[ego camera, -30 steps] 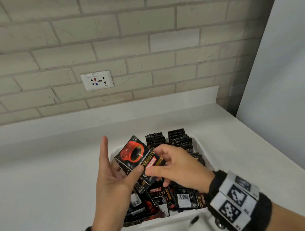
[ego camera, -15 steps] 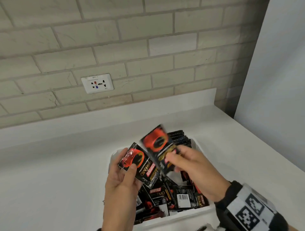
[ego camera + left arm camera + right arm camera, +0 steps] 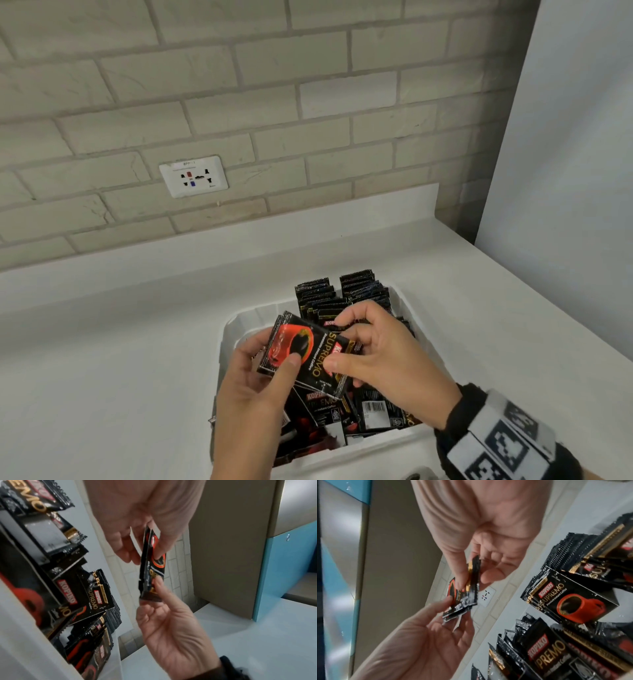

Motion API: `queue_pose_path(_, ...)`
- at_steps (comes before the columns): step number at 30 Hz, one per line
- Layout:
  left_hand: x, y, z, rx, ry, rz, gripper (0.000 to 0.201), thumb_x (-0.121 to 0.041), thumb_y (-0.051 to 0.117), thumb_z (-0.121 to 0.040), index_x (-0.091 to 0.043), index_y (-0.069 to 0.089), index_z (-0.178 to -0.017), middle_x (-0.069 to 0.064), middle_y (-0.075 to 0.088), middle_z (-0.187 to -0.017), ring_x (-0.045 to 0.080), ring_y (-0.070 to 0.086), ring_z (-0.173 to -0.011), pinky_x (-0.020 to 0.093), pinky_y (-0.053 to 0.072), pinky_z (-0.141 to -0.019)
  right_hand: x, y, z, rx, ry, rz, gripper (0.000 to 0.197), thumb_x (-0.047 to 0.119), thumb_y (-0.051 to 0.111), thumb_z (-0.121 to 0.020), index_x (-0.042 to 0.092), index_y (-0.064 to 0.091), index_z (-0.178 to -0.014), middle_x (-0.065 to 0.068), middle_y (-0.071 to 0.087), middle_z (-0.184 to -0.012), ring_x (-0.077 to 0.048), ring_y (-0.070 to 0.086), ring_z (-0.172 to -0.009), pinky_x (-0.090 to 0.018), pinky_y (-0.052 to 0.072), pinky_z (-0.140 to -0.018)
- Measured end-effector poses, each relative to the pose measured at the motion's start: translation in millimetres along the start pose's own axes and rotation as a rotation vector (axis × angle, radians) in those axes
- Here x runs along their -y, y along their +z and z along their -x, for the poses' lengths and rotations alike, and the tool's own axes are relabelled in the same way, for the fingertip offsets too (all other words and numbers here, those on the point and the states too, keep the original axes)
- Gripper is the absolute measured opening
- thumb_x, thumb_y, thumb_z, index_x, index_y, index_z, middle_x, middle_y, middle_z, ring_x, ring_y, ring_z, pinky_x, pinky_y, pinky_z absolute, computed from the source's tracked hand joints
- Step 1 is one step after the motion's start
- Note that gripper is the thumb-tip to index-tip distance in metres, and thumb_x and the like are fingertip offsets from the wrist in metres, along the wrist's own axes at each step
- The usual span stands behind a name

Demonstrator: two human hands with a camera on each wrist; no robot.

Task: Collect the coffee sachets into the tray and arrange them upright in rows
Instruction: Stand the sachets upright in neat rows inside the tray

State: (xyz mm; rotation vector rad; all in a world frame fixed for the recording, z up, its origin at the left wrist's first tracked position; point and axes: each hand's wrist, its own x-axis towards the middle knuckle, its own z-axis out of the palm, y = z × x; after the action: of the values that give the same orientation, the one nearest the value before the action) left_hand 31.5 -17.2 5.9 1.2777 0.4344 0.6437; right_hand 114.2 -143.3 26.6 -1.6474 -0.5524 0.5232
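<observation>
We see a white counter, against the brick wall, our white tray of sachets resting directly on it

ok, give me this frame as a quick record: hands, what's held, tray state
left hand: grips held sachets, thumb on top
right hand: pinches the same sachets at their right end
tray: white, on the counter
upright rows: two, at the tray's far end
loose sachets: lying jumbled at the near end

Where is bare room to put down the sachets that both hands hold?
Bare countertop lies left of the tray, and more right of it, toward the grey panel. The tray itself is crowded: upright rows at the back, loose sachets in front.
</observation>
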Motion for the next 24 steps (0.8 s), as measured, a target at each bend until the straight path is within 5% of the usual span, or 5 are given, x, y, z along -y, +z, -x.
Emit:
queue_pose_path(3, -1, -1, -2, -0.033, -0.010, -0.012, 0.034, -0.006, 0.069, -0.062, -0.025, 0.064, -0.089, 0.001, 0.072, -0.075, 0.022, 0.059, -0.062, 0.032, 0.048, -0.062, 1, 0, 1, 0.023, 0.031, -0.099, 0.038, 0.009, 0.072, -0.076, 0.027, 0.052, -0.103, -0.002, 0.069, -0.093, -0.003, 0.065, -0.070, -0.016, 0.050, -0.062)
queue_pose_path(9, -5, -5, -3, 0.057, -0.026, 0.021, 0.055, 0.002, 0.081, -0.050, -0.022, 0.062, -0.096, -0.008, 0.072, -0.084, 0.003, 0.066, -0.070, 0.022, 0.053, -0.061, 29, -9, -8, 0.026, -0.012, 0.046, 0.022, 0.010, 0.062, -0.083, 0.029, 0.056, -0.093, 0.003, 0.064, -0.087, -0.006, 0.066, -0.061, -0.018, 0.055, -0.057)
queue_pose_path(13, -15, -15, -6, -0.016, 0.044, -0.006, 0.043, -0.010, 0.072, -0.061, -0.028, 0.059, -0.097, -0.007, 0.067, -0.104, 0.009, 0.063, -0.088, 0.034, 0.048, -0.085, 53, -40, -37, -0.078, -0.194, 0.493, 0.017, 0.017, 0.060, -0.086, 0.030, 0.057, -0.097, 0.011, 0.058, -0.093, -0.003, 0.060, -0.073, -0.014, 0.052, -0.064)
queue_pose_path(18, -26, -24, -14, -0.062, 0.086, -0.069, 0.036, 0.004, 0.059, -0.080, -0.028, 0.060, -0.096, -0.010, 0.067, -0.100, 0.012, 0.062, -0.092, 0.037, 0.047, -0.088, 42, -37, -67, 0.258, -0.172, 1.228, 0.029, 0.019, 0.058, -0.089, 0.021, 0.055, -0.118, 0.001, 0.059, -0.110, -0.011, 0.051, -0.086, -0.018, 0.040, -0.073)
queue_pose_path(24, -31, -26, -16, 0.072, 0.078, -0.234, 0.035, 0.003, 0.062, -0.081, -0.028, 0.060, -0.098, -0.012, 0.071, -0.094, 0.004, 0.064, -0.080, 0.026, 0.049, -0.076, 21, -8, -86, 0.438, -0.260, 1.554, 0.025, -0.003, 0.043, -0.090, 0.006, 0.045, -0.114, 0.000, 0.041, -0.072, -0.015, 0.041, -0.058, -0.025, 0.035, -0.051)
